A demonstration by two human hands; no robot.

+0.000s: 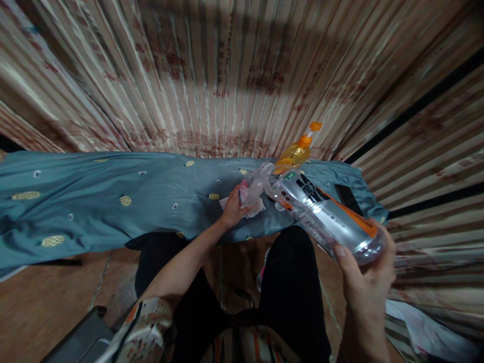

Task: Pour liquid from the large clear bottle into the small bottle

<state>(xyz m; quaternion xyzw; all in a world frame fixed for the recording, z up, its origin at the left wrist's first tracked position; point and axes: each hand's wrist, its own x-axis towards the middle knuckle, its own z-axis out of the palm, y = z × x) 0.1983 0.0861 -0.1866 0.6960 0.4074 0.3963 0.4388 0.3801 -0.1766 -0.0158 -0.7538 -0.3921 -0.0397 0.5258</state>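
My right hand (365,277) is wrapped round the base of a large clear plastic bottle (325,214) with an orange and black label, tilted so its mouth points at a small clear bottle (254,185). My left hand (232,209) grips that small bottle, which leans over a white tissue (257,207) on the blue-grey cloth (113,201). The two bottle mouths nearly touch near the middle of the view.
A yellow dispenser bottle with an orange pump (298,151) stands behind the bottles. A dark phone (348,198) lies on the cloth at right. Striped curtains (227,75) hang behind and to the right. My black-trousered legs (291,282) are below, over a brown floor.
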